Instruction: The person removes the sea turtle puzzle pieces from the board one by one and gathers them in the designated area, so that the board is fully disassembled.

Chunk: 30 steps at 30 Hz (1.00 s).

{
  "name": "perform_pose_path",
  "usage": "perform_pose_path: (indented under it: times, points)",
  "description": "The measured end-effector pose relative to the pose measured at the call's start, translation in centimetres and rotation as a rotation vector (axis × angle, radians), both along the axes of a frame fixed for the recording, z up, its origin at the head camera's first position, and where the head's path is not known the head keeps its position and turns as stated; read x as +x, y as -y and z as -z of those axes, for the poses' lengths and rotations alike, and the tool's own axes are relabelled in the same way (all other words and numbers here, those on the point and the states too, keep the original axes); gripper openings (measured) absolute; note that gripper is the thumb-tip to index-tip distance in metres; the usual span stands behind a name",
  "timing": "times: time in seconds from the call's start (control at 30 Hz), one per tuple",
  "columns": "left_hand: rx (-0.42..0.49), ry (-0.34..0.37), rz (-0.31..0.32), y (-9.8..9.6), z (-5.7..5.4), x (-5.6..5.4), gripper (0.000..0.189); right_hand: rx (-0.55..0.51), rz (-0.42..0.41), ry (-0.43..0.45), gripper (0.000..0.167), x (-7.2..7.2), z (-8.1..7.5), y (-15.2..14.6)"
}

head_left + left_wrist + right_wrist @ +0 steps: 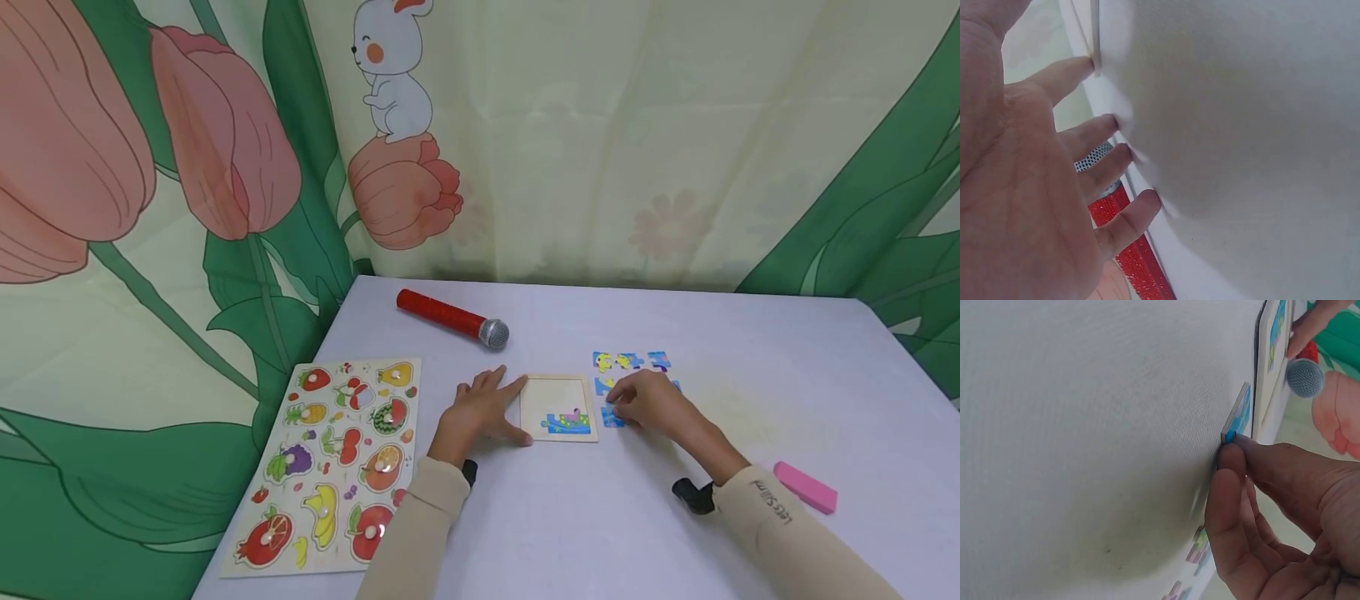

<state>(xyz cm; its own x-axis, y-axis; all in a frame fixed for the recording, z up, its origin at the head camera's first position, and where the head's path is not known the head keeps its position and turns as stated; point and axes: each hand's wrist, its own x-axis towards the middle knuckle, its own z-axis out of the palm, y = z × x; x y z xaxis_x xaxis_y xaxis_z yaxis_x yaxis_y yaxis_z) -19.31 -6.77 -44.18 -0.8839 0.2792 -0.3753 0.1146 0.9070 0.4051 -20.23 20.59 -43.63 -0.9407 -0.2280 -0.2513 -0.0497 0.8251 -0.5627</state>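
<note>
A small wooden puzzle board (555, 396) lies in the middle of the table, with a few joined blue pieces (570, 423) in its lower right corner. My left hand (483, 412) is spread at the board's left side, index finger and thumb at its edge. In the left wrist view the fingers (1107, 169) are straight and the fingertips touch the white cloth. To the right of the board, my right hand (652, 402) pinches a blue puzzle piece (1240, 415) by its edge between thumb and index finger. Loose puzzle pieces (630, 361) lie around that hand, partly hidden by it.
A red microphone (450, 317) with a silver head lies behind the board. A fruit peg puzzle (341, 467) occupies the table's left side. A pink block (806, 487) lies beside the right forearm. White cloth covers the table (787, 358); a printed curtain hangs behind it.
</note>
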Motion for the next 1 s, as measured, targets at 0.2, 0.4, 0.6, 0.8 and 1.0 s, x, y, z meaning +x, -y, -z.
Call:
perform_pose_path:
  times: [0.2,0.4,0.6,0.8,1.0]
  points:
    - [0.004,-0.007,-0.008,-0.2,-0.1,-0.1,0.096,0.038,-0.043,-0.106,0.002,0.1,-0.3,0.5]
    - [-0.002,-0.007,-0.006,-0.2,0.1,-0.1,0.096,-0.002,-0.136,-0.151,0.006,1.0,-0.1,2.6]
    - [-0.021,-0.012,0.004,-0.2,0.3,-0.1,0.096,-0.051,-0.199,-0.117,0.019,1.7,0.6,4.6]
    - [-0.026,-0.006,0.0,-0.2,0.4,-0.2,0.096,-0.021,-0.175,-0.112,0.022,1.9,1.0,5.3]
    - [-0.022,-0.004,-0.008,-0.2,0.4,-0.2,0.096,-0.058,-0.167,-0.108,0.021,1.8,0.9,5.4]
